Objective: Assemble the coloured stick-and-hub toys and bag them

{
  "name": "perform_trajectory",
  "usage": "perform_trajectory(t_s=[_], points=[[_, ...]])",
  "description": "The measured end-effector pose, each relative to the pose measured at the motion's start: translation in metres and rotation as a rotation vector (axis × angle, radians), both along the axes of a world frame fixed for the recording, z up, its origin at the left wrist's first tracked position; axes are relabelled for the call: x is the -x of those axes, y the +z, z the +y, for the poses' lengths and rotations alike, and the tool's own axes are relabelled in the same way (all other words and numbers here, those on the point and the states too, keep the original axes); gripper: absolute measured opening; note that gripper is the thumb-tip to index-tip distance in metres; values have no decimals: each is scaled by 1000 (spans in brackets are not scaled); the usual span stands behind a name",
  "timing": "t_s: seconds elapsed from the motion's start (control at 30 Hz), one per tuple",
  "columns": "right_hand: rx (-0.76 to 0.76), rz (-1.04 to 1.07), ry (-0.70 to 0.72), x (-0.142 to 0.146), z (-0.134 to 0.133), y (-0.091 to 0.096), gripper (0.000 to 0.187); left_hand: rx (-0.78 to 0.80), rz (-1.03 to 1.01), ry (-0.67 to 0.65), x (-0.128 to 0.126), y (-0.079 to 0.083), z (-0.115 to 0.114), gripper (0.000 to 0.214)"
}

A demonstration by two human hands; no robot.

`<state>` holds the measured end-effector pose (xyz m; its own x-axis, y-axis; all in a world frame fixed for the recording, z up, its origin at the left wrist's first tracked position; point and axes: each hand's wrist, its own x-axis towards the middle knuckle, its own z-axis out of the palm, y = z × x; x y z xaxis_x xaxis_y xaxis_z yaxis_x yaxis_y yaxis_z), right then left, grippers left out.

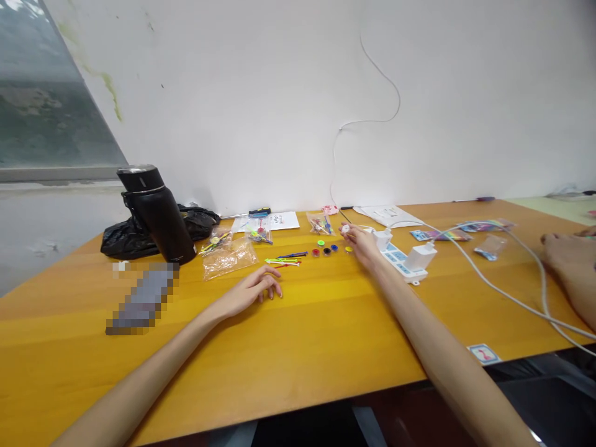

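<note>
My left hand [255, 290] rests on the wooden table, its fingers loosely bent and apart, holding nothing. Just beyond its fingertips lies a small bunch of thin plastic sticks [283, 261] in yellow-green, blue, white and red. My right hand [363, 241] reaches farther out and pinches a small white round disc [345, 229] between its fingertips. Beside that hand, several similar discs sit on the table: a green disc [321, 243], a red disc [316, 252], a black disc [326, 251], a blue disc [334, 248] and a yellow disc [349, 250].
A black bottle [161, 217], a black plastic bag [121, 241], a blurred phone-like object [144, 301] and a clear bag [229, 258] lie left. A white power strip [404, 266] with trailing cables [484, 279] stands right. Another person's hand [565, 257] is at the far right.
</note>
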<state>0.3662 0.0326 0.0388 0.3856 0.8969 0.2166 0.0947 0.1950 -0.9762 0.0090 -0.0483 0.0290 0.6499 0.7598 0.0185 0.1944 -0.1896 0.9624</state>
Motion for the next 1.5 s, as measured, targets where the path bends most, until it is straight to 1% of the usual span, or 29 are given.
perform_trajectory(t_s=[0.13,0.23,0.37,0.43,0.5,0.57,0.6,0.63,0.67,0.73,0.8,0.87,0.97,1.27,1.5], points=[[27,-8,-16,1,1,0,24,-16,12,0,0,2,-1,34],[18,-63,-43,2,-1,-1,26,-21,14,-7,0,2,-1,35],[-37,-190,-146,3,-6,1,29,-20,17,-10,0,2,-1,35],[-108,-332,-221,3,-9,3,30,-22,21,-10,0,2,-1,35],[-201,-534,-279,4,-11,3,26,-22,21,-12,0,2,-1,35],[-266,-726,-306,5,-14,3,21,-19,19,-12,0,3,-2,35],[-274,-794,-312,5,-15,3,20,-19,21,-12,0,4,-2,36],[-261,-859,-315,5,-16,2,20,-18,23,-12,0,4,-2,35],[-213,-935,-309,5,-18,1,19,-18,26,-11,0,4,-3,35],[-46,-1087,-258,5,-20,-1,17,-18,26,-8,0,4,-3,35],[116,-1187,-192,5,-21,-3,15,-14,24,-6,0,4,-3,35],[184,-1220,-156,5,-20,-6,15,-12,21,-5,0,3,-2,35],[190,-1230,-149,6,-18,-8,17,-14,23,-6,0,2,-1,34],[140,-1238,-110,4,-14,-15,22,-16,39,-9,-1,7,-4,35],[116,-1234,-104,3,-13,-19,26,-18,35,-10,-1,4,-3,36]])
